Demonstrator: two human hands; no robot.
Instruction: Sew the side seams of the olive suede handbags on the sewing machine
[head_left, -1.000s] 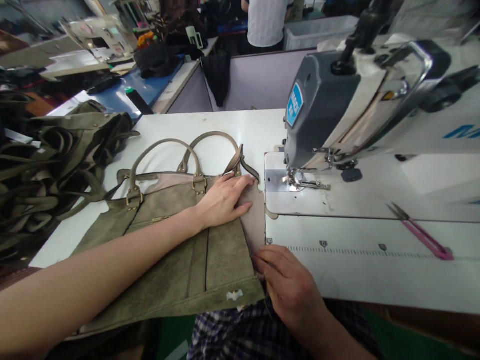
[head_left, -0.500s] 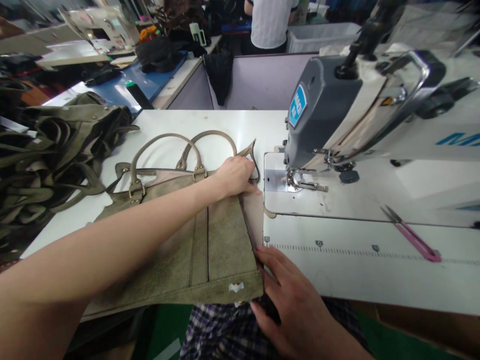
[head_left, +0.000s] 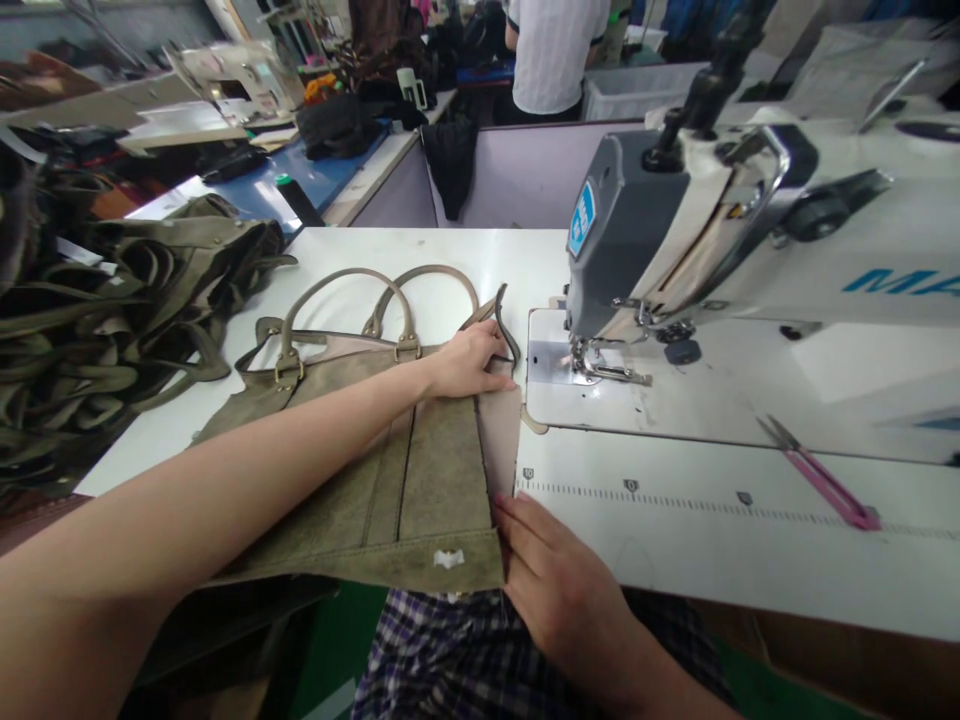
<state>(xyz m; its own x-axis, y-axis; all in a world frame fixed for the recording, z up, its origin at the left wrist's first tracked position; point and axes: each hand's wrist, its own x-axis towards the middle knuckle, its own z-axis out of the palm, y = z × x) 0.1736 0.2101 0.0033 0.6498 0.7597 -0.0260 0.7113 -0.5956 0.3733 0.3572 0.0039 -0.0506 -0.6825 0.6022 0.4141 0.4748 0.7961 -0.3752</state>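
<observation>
An olive-green leather handbag (head_left: 442,470) lies on the white sewing table, its two rounded handles (head_left: 352,275) pointing away from me. My left hand (head_left: 472,360) is closed over the top of the bag's right side, by the curved rim; its arm stretches across the front panel. At the lower right corner, my right hand (head_left: 562,570) has its fingers closed on the side edge, the thumb hidden from view. Pale lining or gusset (head_left: 501,435) shows between the two hands. A white patch (head_left: 448,559) sits near the bottom seam.
A sewing machine (head_left: 622,240) stands right of the bag, its presser foot (head_left: 581,360) close to the left hand. Pink-handled thread snips (head_left: 825,485) lie on the right. More olive bags (head_left: 127,310) are heaped at left. A person (head_left: 551,55) stands in the background.
My right hand's fingers have closed in on the bag's lower corner, which has shifted slightly left and up. The left hand keeps its place at the top edge. The camera view has shifted slightly.
</observation>
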